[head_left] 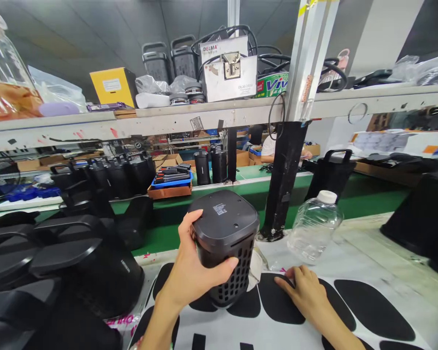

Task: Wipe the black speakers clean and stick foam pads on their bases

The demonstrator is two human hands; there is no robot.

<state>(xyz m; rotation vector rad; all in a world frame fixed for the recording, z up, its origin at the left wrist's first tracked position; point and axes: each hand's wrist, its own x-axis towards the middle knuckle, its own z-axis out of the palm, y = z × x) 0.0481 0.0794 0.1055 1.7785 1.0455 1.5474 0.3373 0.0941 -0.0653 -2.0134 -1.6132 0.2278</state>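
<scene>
My left hand [193,272] is wrapped round a black speaker housing [224,218], fingers on its far left side and thumb across the front. The housing stands upright over the sheet, its flat end with a small printed label and screws facing up. Large oblong holes cover its lower side. My right hand [306,294] rests on a black rounded pad [279,299] on the white sheet [219,335], its thumb and bent fingers apart at the pad's upper edge. Behind the housing a crumpled white piece [255,267] partly shows.
Several black speakers with handles [91,267] crowd the left side. A clear plastic bottle [316,226] stands behind my right hand, near a dark post [282,184]. Overhead, a shelf [168,119] carries a white DELMA box [229,78]. More speakers stand on the green bench [368,194].
</scene>
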